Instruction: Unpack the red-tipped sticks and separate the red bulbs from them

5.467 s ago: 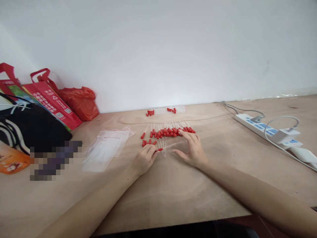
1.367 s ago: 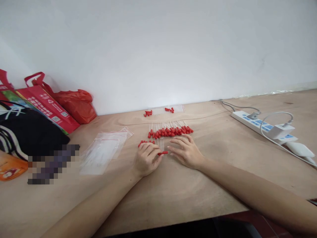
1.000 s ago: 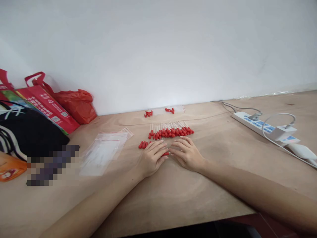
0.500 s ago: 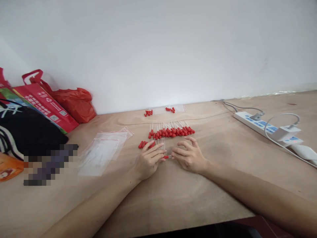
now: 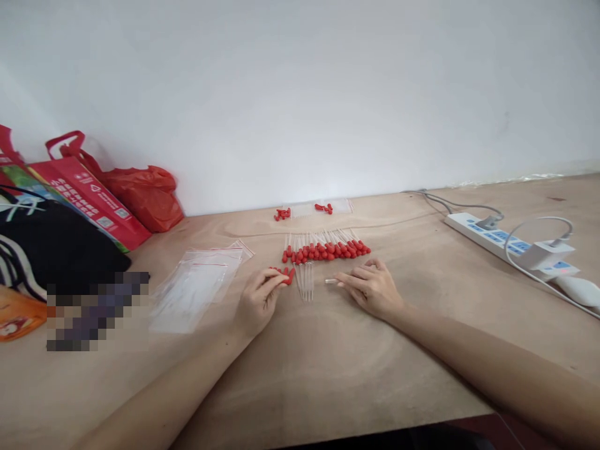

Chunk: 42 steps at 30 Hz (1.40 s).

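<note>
Power strip [image 5: 492, 237], red plastic bag [image 5: 149, 195]

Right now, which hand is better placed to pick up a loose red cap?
Probably the left hand: it is at the loose red caps, while the right hand holds a clear tube farther off.

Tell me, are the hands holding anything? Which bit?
Right hand: a thin, clear tube, just behind the end poking out. Left hand: at red, rubbery-looking bulbs; can't tell if one's held.

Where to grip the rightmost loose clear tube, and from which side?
Probably pinch the clear tube by its near end, from the right: it lies flat, neighbouring tubes crowd its left, and its far end lies near the red-bulbed droppers.
</note>
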Each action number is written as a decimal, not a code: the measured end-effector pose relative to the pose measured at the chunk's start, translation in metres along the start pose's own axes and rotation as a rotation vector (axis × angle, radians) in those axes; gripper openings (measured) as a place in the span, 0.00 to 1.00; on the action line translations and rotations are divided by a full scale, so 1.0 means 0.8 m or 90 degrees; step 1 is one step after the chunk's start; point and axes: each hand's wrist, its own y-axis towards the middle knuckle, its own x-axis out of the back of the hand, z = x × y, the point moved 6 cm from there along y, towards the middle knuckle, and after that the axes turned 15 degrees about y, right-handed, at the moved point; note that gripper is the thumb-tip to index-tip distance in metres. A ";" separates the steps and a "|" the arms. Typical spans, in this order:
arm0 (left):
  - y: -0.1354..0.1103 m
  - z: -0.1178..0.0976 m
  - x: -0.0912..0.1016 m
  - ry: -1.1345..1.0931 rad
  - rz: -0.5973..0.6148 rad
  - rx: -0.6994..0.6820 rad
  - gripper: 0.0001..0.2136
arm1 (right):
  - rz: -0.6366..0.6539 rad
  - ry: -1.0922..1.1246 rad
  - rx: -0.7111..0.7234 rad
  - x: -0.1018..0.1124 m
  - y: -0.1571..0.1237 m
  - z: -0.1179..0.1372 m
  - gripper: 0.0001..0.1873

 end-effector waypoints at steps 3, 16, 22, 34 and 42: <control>0.002 0.027 -0.001 0.046 -0.027 0.123 0.10 | 0.029 0.014 -0.053 -0.014 0.001 -0.007 0.14; 0.005 0.065 -0.033 -0.009 0.101 0.305 0.10 | 0.020 0.045 -0.147 -0.046 0.027 0.000 0.06; 0.004 0.065 -0.037 -0.035 0.145 0.316 0.12 | 0.035 0.047 -0.129 -0.052 0.037 0.013 0.09; 0.021 0.088 -0.041 0.049 0.191 0.351 0.11 | 0.099 0.102 -0.103 -0.052 0.039 0.020 0.18; 0.043 0.114 -0.106 -0.025 0.502 0.525 0.17 | 0.115 0.098 -0.109 -0.054 0.038 0.018 0.17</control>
